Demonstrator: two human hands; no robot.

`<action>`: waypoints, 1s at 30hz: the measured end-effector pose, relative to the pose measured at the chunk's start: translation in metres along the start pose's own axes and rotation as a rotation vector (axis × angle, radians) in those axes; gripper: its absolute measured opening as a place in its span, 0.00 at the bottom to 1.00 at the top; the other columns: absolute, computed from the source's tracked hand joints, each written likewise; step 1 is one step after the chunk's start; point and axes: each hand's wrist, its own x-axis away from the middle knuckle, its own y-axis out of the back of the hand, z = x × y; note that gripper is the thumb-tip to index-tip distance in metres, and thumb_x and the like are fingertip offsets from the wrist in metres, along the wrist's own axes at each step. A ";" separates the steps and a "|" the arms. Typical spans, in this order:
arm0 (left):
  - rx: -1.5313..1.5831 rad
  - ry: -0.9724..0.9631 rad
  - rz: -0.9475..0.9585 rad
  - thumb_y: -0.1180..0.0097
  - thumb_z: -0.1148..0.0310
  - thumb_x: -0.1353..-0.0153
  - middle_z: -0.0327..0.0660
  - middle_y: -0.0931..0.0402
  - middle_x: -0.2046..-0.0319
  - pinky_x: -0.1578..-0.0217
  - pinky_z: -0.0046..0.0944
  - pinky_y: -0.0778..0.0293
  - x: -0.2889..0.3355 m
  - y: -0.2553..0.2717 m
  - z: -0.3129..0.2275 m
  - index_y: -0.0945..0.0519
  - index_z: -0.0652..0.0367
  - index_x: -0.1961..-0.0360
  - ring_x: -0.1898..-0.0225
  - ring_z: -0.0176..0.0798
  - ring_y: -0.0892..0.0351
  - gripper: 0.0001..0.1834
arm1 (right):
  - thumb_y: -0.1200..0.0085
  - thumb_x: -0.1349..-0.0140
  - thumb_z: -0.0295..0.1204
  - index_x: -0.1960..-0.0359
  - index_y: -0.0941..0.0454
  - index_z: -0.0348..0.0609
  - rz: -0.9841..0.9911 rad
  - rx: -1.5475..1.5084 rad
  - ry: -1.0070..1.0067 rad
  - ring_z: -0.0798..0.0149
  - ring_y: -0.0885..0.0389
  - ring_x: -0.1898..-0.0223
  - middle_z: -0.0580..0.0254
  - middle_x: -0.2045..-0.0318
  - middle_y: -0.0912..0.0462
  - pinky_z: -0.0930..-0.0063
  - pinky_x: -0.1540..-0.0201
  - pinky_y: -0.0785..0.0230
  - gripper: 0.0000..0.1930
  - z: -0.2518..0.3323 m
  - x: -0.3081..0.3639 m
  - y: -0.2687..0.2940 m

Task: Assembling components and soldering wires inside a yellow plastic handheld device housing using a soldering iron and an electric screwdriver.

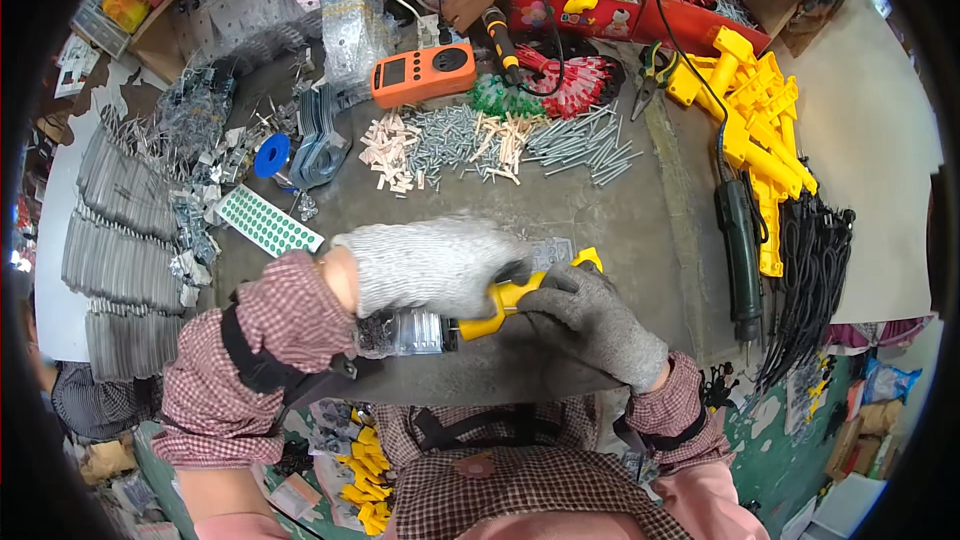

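In front of my body, a yellow plastic handle piece [482, 327] lies slantwise between my gloved hands. My right hand [598, 325], in a dark grey glove, is closed around its right part. The left hand [430, 262] wears a pale knitted glove and is blurred by motion. Its fingers curl down against the yellow piece from above; what they pinch is hidden. Just below the left hand, a shiny silvery piece [418, 332] sits close to the table's near edge. A flat clear piece [552, 252] lies behind the hands.
Beyond my hands lie screws [585, 145], pale small plugs [392, 152] and an orange meter [423, 74]. A dark electric screwdriver [738, 260] rests at right beside yellow handles [745, 105] and black cords [808, 275]. Metal strips [122, 260] and a green-dotted sticker sheet [268, 221] are left.
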 end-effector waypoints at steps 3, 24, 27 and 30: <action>-0.033 -0.041 0.010 0.35 0.66 0.43 0.50 0.23 0.52 0.47 0.55 0.28 0.009 -0.011 0.014 0.23 0.54 0.47 0.48 0.58 0.23 0.22 | 0.38 0.42 0.28 0.52 0.17 0.53 0.037 0.053 0.031 0.54 0.20 0.55 0.62 0.58 0.21 0.59 0.49 0.28 0.15 -0.002 0.000 0.002; 0.024 -0.120 -0.153 0.33 0.66 0.43 0.48 0.25 0.52 0.49 0.56 0.27 0.020 -0.032 0.028 0.23 0.51 0.46 0.49 0.58 0.23 0.23 | 0.42 0.37 0.32 0.59 0.19 0.49 0.191 0.202 0.181 0.52 0.18 0.59 0.57 0.61 0.23 0.58 0.54 0.24 0.07 0.016 -0.013 0.014; 0.028 -0.074 -0.111 0.33 0.66 0.43 0.48 0.25 0.51 0.48 0.55 0.27 0.020 -0.027 0.022 0.23 0.52 0.46 0.48 0.58 0.23 0.23 | 0.41 0.37 0.32 0.57 0.20 0.48 0.169 0.179 0.088 0.53 0.18 0.58 0.58 0.62 0.23 0.58 0.53 0.24 0.09 0.023 -0.011 0.004; 0.055 -0.123 -0.200 0.33 0.65 0.43 0.48 0.24 0.50 0.47 0.54 0.26 0.025 -0.029 0.021 0.23 0.52 0.44 0.46 0.58 0.23 0.24 | 0.41 0.37 0.32 0.57 0.21 0.47 0.099 0.221 0.089 0.53 0.18 0.59 0.58 0.63 0.23 0.58 0.54 0.24 0.08 0.013 -0.001 0.006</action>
